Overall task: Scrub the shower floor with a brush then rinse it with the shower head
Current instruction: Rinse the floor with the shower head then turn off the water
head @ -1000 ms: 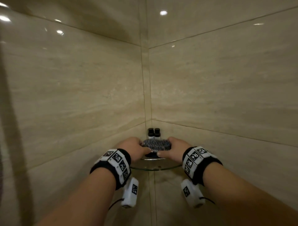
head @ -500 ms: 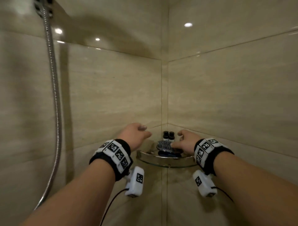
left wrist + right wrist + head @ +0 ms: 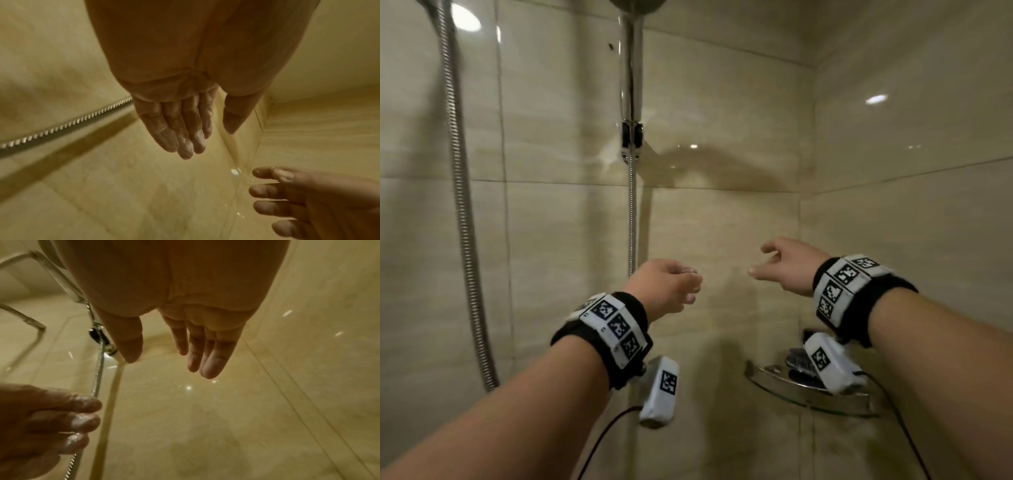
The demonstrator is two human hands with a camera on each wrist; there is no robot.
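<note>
The dark scrub brush (image 3: 796, 359) lies on the glass corner shelf (image 3: 784, 382) at the lower right, partly hidden behind my right wrist camera. The shower head (image 3: 637, 4) hangs in its wall holder (image 3: 631, 135) at the top centre, with only its lower rim in view. Below the holder, my left hand (image 3: 671, 287) is raised in front of the wall with wet, relaxed fingers (image 3: 185, 141), holding nothing. To its right my right hand (image 3: 784, 265) is also raised, with its fingers (image 3: 205, 356) straight and empty. Neither hand touches the shower head or the brush.
A metal shower hose (image 3: 462, 192) hangs in a loop down the left wall, and a thinner run of hose (image 3: 632, 219) drops from the holder. Beige tiled walls close in on the left, front and right. The floor is out of view.
Both hands have let go of the brush, left it on the corner shelf, and risen up and to the left. The view has swung left and up onto the shower head.
</note>
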